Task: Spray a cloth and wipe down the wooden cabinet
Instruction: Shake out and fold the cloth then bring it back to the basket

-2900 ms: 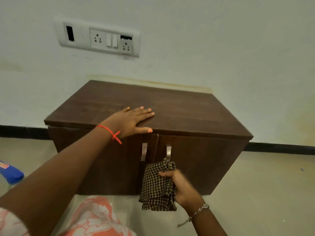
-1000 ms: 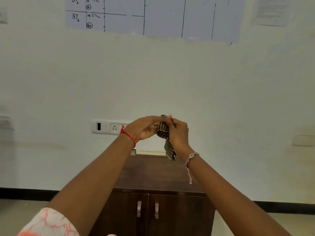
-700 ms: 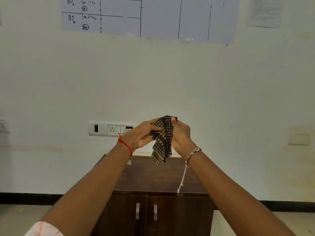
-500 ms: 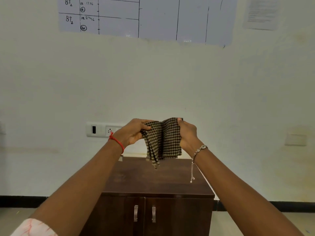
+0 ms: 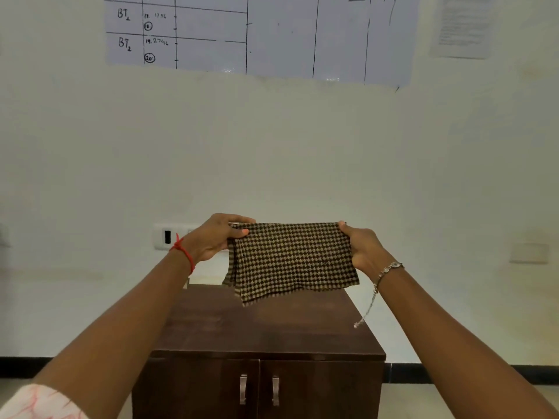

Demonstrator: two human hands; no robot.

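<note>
Nearest, at seven o'clock of the view: a scrap of pale sleeve [image 5: 39, 402] with a red pattern. Then two bare forearms stretched toward centre, a red thread [image 5: 184, 252] tied at the left wrist, a chain bracelet [image 5: 388, 269] at the right with a loose end dangling.

At centre, held in the air: cloth [image 5: 293, 261], brown-and-cream check, spread flat between both grips. Left grip [image 5: 217, 237] clenched on the cloth's top corner at nine o'clock, thumb in front, fingers over the top edge. Right grip [image 5: 361, 247] clenched on the three o'clock edge. Seemingly doubled over, going by a second layer at the lower nine o'clock corner, though hard to be sure. Apart from the cabinet, hanging above its top.

Below and behind, at six o'clock: wooden cabinet [image 5: 266, 331], dark brown, two doors closed, paired metal handles [image 5: 243, 390] beside the middle seam.

Farther: pale wall, socket panel [image 5: 168, 236] at nine o'clock, partly hidden by the left wrist. Hand-ruled chart [image 5: 257, 34] at twelve o'clock, printed sheet [image 5: 462, 25] at one o'clock.

Progress, as a judgement: early. No spray bottle in view, no wet patch discernible on the cloth, no wiping contact yet. Probably readying the cloth for spraying. Left to do: spraying, then wiping the top, doors and sides.
</note>
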